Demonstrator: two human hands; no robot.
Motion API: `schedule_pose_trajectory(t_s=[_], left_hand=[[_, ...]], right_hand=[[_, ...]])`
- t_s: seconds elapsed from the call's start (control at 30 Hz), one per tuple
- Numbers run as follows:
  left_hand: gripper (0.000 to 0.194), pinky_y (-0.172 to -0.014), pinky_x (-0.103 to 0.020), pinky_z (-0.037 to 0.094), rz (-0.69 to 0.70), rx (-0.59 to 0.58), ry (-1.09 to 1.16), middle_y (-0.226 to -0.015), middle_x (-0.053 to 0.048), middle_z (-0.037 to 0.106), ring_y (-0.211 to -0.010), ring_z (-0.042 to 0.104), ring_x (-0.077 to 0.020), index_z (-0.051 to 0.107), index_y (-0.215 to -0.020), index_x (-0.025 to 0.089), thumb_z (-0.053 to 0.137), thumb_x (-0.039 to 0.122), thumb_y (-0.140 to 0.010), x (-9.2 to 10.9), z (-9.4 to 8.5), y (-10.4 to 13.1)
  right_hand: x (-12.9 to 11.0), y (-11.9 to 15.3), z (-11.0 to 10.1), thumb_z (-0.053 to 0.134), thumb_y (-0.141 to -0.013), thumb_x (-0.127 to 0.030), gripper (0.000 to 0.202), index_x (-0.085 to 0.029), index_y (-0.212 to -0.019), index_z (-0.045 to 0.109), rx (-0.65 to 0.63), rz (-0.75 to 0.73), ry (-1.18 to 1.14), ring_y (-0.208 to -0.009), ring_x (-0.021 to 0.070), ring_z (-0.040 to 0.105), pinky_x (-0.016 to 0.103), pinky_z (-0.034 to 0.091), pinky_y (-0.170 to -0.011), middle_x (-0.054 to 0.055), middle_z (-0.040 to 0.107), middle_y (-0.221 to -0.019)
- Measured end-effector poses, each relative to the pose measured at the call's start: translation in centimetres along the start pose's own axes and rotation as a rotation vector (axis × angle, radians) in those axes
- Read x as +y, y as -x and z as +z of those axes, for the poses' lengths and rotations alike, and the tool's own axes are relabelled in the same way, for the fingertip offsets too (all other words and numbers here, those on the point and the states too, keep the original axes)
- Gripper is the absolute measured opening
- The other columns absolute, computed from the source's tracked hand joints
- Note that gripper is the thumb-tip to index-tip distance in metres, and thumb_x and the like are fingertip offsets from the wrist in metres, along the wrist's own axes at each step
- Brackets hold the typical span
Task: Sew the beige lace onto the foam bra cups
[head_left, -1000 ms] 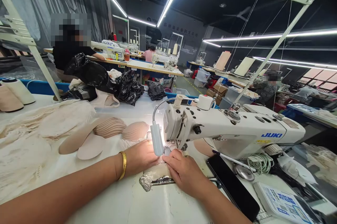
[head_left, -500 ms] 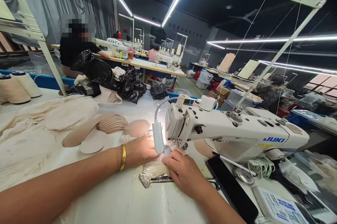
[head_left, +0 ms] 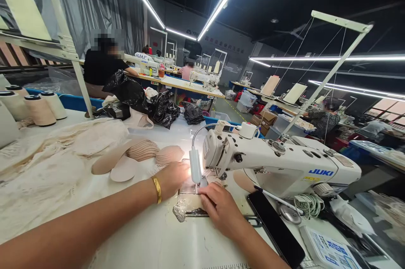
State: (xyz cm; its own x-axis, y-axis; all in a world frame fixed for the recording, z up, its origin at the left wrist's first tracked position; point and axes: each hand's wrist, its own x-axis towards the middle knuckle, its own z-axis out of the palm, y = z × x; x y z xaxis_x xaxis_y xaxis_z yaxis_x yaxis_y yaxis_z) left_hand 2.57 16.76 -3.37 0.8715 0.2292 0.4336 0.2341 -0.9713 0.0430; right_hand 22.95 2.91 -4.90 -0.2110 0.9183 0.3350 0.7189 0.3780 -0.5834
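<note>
I have my left hand (head_left: 173, 179) and right hand (head_left: 224, 208) at the pale fabric (head_left: 189, 188), beneath the lamp (head_left: 195, 167) at the sewing machine's (head_left: 278, 159) left end; whether their fingers grasp it, I can't tell.

Beside the white, smooth sewing machine (head_left: 278, 163), a glossy black phone (head_left: 275, 229); left of it, matt beige pads (head_left: 144, 150); behind, shiny plastic bags (head_left: 166, 108).

Mid-frame, the left hand (head_left: 173, 178) is sitting farther from the right hand (head_left: 223, 206); more thread cones (head_left: 40, 111) are showing far left.
</note>
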Motion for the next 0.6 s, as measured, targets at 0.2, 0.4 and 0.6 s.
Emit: schedule_pose_trajectory(t_s=[0.2, 0.4, 0.6], left_hand=[[0.033, -0.1, -0.036, 0.051, -0.087, 0.093, 0.404, -0.121, -0.007, 0.071, -0.113, 0.066, -0.0226, 0.063, -0.121, 0.024, 0.052, 0.007, -0.096, 7.3, -3.4, 6.3], [0.051, -0.076, -0.036, 0.06, -1.042, 0.035, 1.658, -0.099, -0.012, 0.077, -0.086, 0.075, -0.0262, 0.073, -0.107, 0.02, 0.077, 0.065, -0.084, 14.8, -1.8, 10.4], [0.044, -0.098, -0.04, 0.061, -1.275, 0.813, 1.904, -0.116, -0.011, 0.078, -0.116, 0.071, -0.0328, 0.08, -0.097, 0.02, 0.097, 0.044, -0.065, 15.4, -3.9, 7.8]], right_hand=[[-4.4, -0.2, 1.8, 0.075, -0.09, -0.046, 0.05, -0.025, -0.127, 0.05, -0.002, 0.479, -0.906, -0.069, 0.0154, 0.054, 0.027, 0.043, -0.066, -0.006, 0.06, -0.077], [-8.2, 2.3, 5.1, 0.085, -0.083, -0.053, 0.056, -0.027, -0.125, 0.059, 0.235, 0.431, -1.095, -0.074, 0.0175, 0.061, 0.028, 0.05, -0.067, -0.005, 0.06, -0.078], [-9.6, 7.1, 8.2, 0.072, -0.093, -0.061, 0.044, -0.028, -0.121, 0.068, 0.365, 0.371, -0.837, -0.097, 0.0285, 0.07, 0.04, 0.059, -0.086, 0.009, 0.074, -0.109]])
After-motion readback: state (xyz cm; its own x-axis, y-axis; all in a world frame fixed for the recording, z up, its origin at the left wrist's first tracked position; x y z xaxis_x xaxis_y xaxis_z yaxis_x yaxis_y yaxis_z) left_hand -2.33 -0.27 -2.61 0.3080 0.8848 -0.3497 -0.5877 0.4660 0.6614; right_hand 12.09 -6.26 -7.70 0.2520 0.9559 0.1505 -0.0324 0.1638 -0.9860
